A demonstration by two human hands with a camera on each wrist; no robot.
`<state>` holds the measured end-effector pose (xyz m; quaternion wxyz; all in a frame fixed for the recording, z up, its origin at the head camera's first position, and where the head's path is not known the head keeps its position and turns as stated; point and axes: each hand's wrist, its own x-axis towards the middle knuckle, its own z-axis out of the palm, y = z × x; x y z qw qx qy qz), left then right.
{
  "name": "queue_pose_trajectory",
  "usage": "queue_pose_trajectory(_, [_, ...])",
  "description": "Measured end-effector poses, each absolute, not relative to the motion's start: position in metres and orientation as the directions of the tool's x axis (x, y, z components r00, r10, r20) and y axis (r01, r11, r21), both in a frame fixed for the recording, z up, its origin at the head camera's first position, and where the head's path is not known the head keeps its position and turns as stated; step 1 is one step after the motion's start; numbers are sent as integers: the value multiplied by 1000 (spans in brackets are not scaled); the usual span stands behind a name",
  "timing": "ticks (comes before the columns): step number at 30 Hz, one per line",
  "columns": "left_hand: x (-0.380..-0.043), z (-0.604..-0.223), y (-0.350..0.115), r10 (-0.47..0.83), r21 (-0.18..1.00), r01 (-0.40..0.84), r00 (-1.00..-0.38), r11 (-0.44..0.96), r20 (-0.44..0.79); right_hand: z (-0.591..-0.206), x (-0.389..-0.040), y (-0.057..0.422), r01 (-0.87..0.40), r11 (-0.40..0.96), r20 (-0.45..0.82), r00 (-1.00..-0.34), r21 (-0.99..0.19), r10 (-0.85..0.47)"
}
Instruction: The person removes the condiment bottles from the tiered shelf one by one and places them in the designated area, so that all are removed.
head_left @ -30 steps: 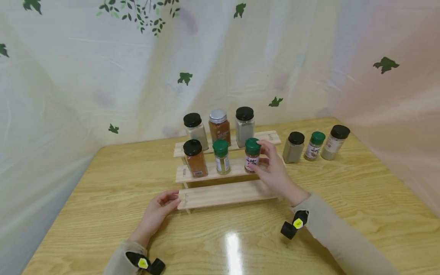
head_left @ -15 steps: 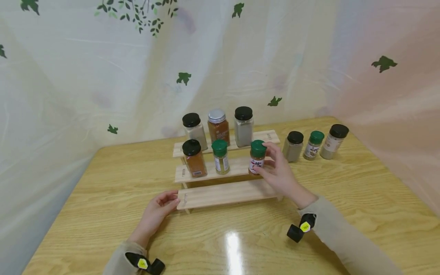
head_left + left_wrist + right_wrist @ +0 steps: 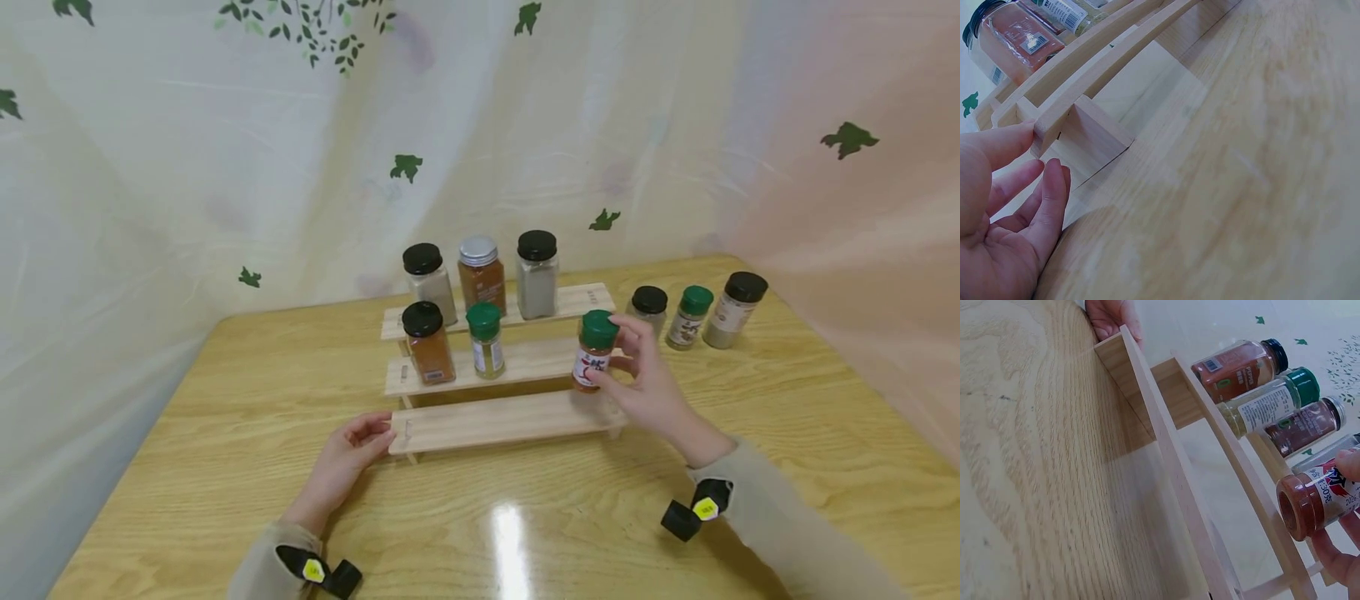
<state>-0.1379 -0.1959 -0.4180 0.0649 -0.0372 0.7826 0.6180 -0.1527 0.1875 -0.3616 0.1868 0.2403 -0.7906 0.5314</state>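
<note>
My right hand (image 3: 648, 387) grips a small spice jar (image 3: 592, 365) with a green cap, red contents and a white label. It is lifted near the right end of the rack's middle tier; in the right wrist view the jar's base (image 3: 1294, 509) shows. My left hand (image 3: 341, 458) holds the left end of the three-tier wooden rack (image 3: 502, 422) at its lowest tier, thumb (image 3: 1013, 142) against the corner. On the middle tier stand a black-capped orange jar (image 3: 429, 354) and a green-capped jar (image 3: 487, 354).
The top tier bears a black-capped jar (image 3: 432, 292), a silver-capped reddish jar (image 3: 482, 279) and another black-capped jar (image 3: 537, 283). Right of the rack, on the wooden table (image 3: 262, 367), stand a partly hidden jar (image 3: 648, 304), a green-capped jar (image 3: 687, 321) and a taller jar (image 3: 731, 317).
My right hand has carried the green-capped red spice jar rightward and slightly nearer, off its place on the middle tier. My left hand has stayed at the rack's end.
</note>
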Motion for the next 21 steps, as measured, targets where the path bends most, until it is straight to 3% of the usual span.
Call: queue_pose_trajectory(21, [-138, -415, -197, 29, 960, -151, -986, 234, -162, -373, -142, 237, -481, 423, 485, -868, -768, -107])
